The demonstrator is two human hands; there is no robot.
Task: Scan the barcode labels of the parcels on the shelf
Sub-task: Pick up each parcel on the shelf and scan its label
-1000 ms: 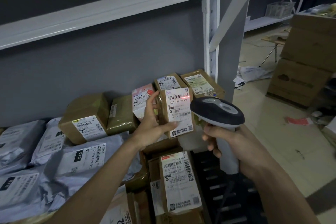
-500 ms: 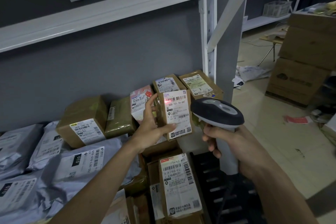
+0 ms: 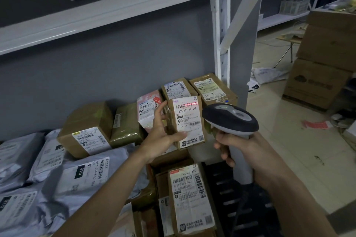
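The left fingers [image 3: 160,110] are pinching a small box [image 3: 185,122]: the thumb is pressing across the lower front of its label [image 3: 189,119] while the other fingers are reaching up behind its left edge. The left hand [image 3: 162,134] is holding the box upright, lifted just above the parcels on the shelf [image 3: 107,8], label facing the camera. The right fingers [image 3: 224,152] are curling round the grip of the scanner [image 3: 230,118], and the right hand [image 3: 242,148] is aiming its head at the box from just beside it. A red line is lying across the right part of the top barcode, so the scan of this parcel looks to be in hand; whether it has registered cannot be told.

Next, I judge, the line wants centring on that barcode; then the box needs setting down apart from the unscanned ones, and another picking up.

Around them, two marked boxes [image 3: 192,87] are sitting behind against the post, a pink parcel [image 3: 147,108] just beside the left fingers, a larger box [image 3: 87,129] further left, grey mailers [image 3: 57,177] in front of it, and a long box [image 3: 190,198] below the hands. The thumb is covering part of the label, though not the top barcode. The parcels are packed tight and overlapping, so some labels are lying partly hidden.
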